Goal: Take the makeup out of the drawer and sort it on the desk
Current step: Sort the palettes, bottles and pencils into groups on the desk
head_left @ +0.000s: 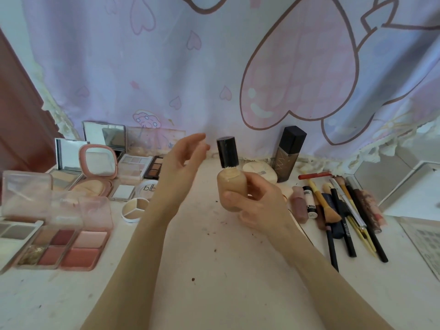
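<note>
My right hand grips a beige foundation bottle with a black cap, held upright above the middle of the white desk. My left hand hovers just left of the bottle's cap with its fingers relaxed, holding nothing. Open palettes and mirrored compacts lie grouped on the desk's left side. On the right lie brushes, pencils and lip tubes side by side. A tall dark foundation bottle stands at the back, next to a round white puff. The drawer is out of view.
A lilac curtain with pink hearts hangs right behind the desk. A reddish wooden panel borders the left. A white ledge and a patterned mat sit at the far right. Small dark crumbs dot the desk's middle.
</note>
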The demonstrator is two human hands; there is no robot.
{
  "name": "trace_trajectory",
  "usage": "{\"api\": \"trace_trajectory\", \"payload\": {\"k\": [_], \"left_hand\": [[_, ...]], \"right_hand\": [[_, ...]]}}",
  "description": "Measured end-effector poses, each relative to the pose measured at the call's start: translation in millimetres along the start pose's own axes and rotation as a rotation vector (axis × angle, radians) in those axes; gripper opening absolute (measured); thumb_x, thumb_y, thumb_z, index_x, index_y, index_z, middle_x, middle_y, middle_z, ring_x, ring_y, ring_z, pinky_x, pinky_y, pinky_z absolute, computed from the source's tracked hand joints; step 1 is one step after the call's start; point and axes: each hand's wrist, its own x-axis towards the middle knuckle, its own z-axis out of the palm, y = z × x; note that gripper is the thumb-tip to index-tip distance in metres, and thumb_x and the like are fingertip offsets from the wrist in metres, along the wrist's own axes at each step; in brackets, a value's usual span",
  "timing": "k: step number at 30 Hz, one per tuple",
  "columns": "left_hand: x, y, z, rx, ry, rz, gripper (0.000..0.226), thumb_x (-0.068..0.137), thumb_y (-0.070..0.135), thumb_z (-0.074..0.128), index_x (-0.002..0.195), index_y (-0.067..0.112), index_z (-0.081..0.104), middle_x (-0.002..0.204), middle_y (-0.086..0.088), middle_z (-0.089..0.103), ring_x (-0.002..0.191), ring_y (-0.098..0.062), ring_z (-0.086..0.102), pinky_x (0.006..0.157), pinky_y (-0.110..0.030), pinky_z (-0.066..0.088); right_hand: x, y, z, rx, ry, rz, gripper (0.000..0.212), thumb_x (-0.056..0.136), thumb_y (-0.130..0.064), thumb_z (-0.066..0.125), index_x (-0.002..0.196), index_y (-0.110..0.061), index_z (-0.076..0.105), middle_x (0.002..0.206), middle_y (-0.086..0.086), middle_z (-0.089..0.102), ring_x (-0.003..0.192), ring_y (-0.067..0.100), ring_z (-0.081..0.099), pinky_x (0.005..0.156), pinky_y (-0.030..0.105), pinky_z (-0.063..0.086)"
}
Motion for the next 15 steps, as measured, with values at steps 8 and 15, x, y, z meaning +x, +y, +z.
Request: {"api": "trace_trajectory", "payload": {"k": [8, 15], "left_hand": [[-8, -30, 9, 0.961, -0.215, 0.074, 0.049, 0.095, 0.024, 0.041, 0.139, 0.005, 0.033, 0.143, -0.014, 0.034, 0.133, -0.030, 0.030, 0.107, -0.039, 0.025], [-16, -38, 13, 1.217, -0.563, -0.241, 0.064, 0.099, 0.043, 0.014, 0.146, 0.008, -0.010, 0.154, -0.010, -0.020, 0.141, -0.023, -0.021, 0.114, -0.039, -0.012]], "right_hand": [[67, -15, -10, -0.114, 0.076, -0.017, 0.027, 0.079, -0.017, 0.072, 0.097, -0.031, 0.058, 0.094, -0.015, 0.062, 0.092, 0.002, 0.058, 0.082, 0.017, 0.046], [105, 7, 19, -0.172, 0.071, 0.064, 0.027, 0.075, -0.010, 0.074, 0.098, -0.018, 0.064, 0.096, -0.001, 0.067, 0.094, 0.016, 0.063, 0.090, 0.031, 0.050]]}}
